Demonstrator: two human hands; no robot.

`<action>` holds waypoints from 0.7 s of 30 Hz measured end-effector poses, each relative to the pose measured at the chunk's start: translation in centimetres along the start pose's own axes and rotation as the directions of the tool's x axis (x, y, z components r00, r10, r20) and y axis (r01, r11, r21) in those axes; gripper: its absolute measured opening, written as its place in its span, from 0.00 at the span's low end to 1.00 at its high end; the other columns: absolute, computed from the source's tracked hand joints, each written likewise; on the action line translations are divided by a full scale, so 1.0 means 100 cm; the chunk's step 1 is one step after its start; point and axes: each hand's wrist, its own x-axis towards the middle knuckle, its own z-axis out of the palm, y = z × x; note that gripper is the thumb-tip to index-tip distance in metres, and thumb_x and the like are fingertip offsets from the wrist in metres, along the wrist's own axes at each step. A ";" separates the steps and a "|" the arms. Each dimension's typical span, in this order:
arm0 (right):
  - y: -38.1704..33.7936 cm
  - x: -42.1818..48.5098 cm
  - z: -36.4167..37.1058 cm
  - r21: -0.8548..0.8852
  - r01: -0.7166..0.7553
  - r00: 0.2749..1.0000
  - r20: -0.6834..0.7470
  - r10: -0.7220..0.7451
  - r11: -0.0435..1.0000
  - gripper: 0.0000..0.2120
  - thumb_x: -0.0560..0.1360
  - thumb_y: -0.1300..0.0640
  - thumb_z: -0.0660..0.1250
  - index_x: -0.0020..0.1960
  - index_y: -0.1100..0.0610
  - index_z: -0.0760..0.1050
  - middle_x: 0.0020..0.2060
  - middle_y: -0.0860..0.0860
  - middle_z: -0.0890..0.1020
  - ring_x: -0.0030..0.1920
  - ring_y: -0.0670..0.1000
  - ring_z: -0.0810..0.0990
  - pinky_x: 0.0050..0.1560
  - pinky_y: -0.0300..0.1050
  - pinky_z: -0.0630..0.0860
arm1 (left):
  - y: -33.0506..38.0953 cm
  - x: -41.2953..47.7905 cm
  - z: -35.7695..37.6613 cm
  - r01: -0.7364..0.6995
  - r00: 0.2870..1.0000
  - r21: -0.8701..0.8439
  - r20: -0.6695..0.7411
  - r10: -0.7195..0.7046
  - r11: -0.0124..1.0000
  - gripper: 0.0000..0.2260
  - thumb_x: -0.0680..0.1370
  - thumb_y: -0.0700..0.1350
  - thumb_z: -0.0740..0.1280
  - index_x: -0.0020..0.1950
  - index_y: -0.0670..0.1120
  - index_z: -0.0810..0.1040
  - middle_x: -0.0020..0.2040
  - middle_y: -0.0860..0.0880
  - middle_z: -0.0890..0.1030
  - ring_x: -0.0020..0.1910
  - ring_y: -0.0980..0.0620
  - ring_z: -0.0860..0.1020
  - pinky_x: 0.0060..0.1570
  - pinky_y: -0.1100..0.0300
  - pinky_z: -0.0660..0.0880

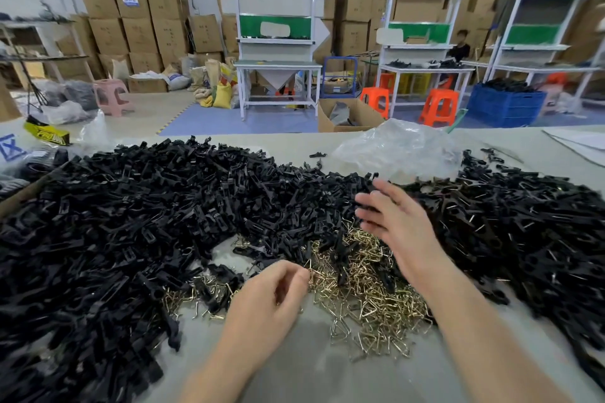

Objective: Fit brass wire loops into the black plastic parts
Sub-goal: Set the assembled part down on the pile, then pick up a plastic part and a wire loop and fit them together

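A huge heap of black plastic parts [137, 206] covers the table's left and middle. A second black heap with brass wire showing in it [523, 222] fills the right. Between them lies a pile of loose brass wire loops [363, 288]. My left hand [271, 298] sits at the pile's left edge, fingers curled, pinching a brass wire loop [309, 267] at its fingertips. My right hand [393, 219] hovers above the loops and the black parts, its fingers spread and straight, holding nothing.
A crumpled clear plastic bag [399, 147] lies at the table's far edge. Bare table [311, 370] shows between my forearms. Beyond stand white workbenches [278, 65], orange stools [438, 105], a blue crate [504, 105], stacked cardboard boxes, and a seated person [460, 46].
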 end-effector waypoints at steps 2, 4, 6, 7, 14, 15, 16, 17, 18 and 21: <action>0.030 -0.019 0.023 -0.301 0.115 0.992 0.076 -0.096 0.947 0.17 0.82 0.53 0.64 0.71 0.44 0.71 0.52 0.43 0.84 0.50 0.37 0.82 0.53 0.39 0.81 | -0.009 0.001 0.001 -0.079 0.995 0.324 -0.027 0.093 0.943 0.10 0.79 0.61 0.59 0.52 0.60 0.78 0.46 0.63 0.78 0.49 0.60 0.76 0.52 0.60 0.73; 0.057 -0.033 0.043 -0.508 0.241 0.970 0.161 -0.184 0.827 0.18 0.83 0.54 0.63 0.71 0.42 0.70 0.57 0.40 0.80 0.54 0.33 0.78 0.59 0.37 0.78 | -0.018 0.002 0.002 -0.054 0.993 0.480 -0.070 0.099 0.876 0.11 0.77 0.55 0.67 0.58 0.54 0.80 0.54 0.56 0.78 0.55 0.51 0.77 0.57 0.53 0.73; 0.079 -0.039 0.056 -0.728 0.384 0.922 0.272 -0.274 0.569 0.19 0.84 0.53 0.60 0.74 0.44 0.69 0.64 0.41 0.77 0.63 0.38 0.73 0.68 0.40 0.69 | -0.027 0.004 0.000 0.061 0.990 0.564 -0.140 0.022 0.824 0.17 0.75 0.54 0.72 0.62 0.49 0.80 0.61 0.47 0.78 0.61 0.43 0.77 0.61 0.45 0.73; 0.088 -0.040 0.059 -0.792 0.437 0.895 0.335 -0.295 0.427 0.20 0.84 0.52 0.59 0.75 0.45 0.69 0.67 0.42 0.76 0.67 0.42 0.72 0.71 0.42 0.65 | -0.031 0.005 -0.002 0.103 0.986 0.588 -0.167 -0.005 0.802 0.20 0.75 0.55 0.72 0.64 0.49 0.80 0.63 0.44 0.78 0.64 0.41 0.76 0.64 0.43 0.72; 0.100 -0.041 0.058 -0.831 0.488 0.854 0.392 -0.342 0.267 0.09 0.80 0.52 0.66 0.59 0.46 0.81 0.64 0.45 0.79 0.62 0.50 0.78 0.68 0.48 0.68 | -0.034 0.013 -0.005 0.084 0.994 0.584 -0.103 -0.029 0.808 0.14 0.79 0.53 0.68 0.63 0.52 0.79 0.57 0.52 0.81 0.58 0.47 0.79 0.60 0.50 0.73; 0.101 -0.040 0.058 -0.831 0.485 0.854 0.384 -0.352 0.271 0.10 0.79 0.52 0.67 0.59 0.46 0.81 0.63 0.45 0.79 0.61 0.51 0.78 0.67 0.49 0.69 | -0.033 0.013 -0.005 0.067 0.995 0.573 -0.095 -0.015 0.817 0.13 0.79 0.53 0.68 0.62 0.52 0.79 0.56 0.53 0.81 0.57 0.48 0.79 0.59 0.51 0.73; 0.102 -0.040 0.058 -0.834 0.484 0.853 0.381 -0.357 0.266 0.11 0.79 0.52 0.68 0.61 0.46 0.81 0.62 0.45 0.80 0.60 0.51 0.78 0.67 0.49 0.71 | -0.032 0.014 -0.006 0.052 0.997 0.566 -0.081 -0.007 0.823 0.12 0.79 0.53 0.66 0.62 0.53 0.78 0.55 0.55 0.80 0.56 0.49 0.78 0.59 0.52 0.72; 0.102 -0.040 0.058 -0.834 0.488 0.849 0.386 -0.360 0.257 0.13 0.79 0.52 0.69 0.63 0.46 0.79 0.62 0.45 0.79 0.61 0.51 0.78 0.67 0.49 0.71 | -0.033 0.014 -0.006 0.034 0.998 0.556 -0.064 0.002 0.830 0.12 0.80 0.54 0.64 0.62 0.54 0.77 0.55 0.57 0.79 0.57 0.51 0.77 0.60 0.54 0.71; 0.102 -0.040 0.059 -0.834 0.491 0.849 0.392 -0.355 0.252 0.16 0.79 0.51 0.68 0.67 0.47 0.78 0.63 0.45 0.79 0.62 0.50 0.78 0.68 0.49 0.70 | -0.033 0.014 -0.007 0.011 0.999 0.536 -0.049 0.018 0.844 0.11 0.80 0.54 0.62 0.61 0.55 0.76 0.55 0.58 0.78 0.57 0.54 0.76 0.60 0.56 0.71; 0.103 -0.039 0.059 -0.843 0.491 0.846 0.399 -0.354 0.222 0.18 0.78 0.51 0.70 0.68 0.47 0.77 0.63 0.45 0.79 0.63 0.51 0.78 0.68 0.50 0.72 | -0.031 0.014 -0.007 -0.052 0.998 0.442 -0.013 0.064 0.896 0.10 0.79 0.53 0.63 0.59 0.54 0.77 0.53 0.61 0.76 0.52 0.58 0.76 0.54 0.60 0.71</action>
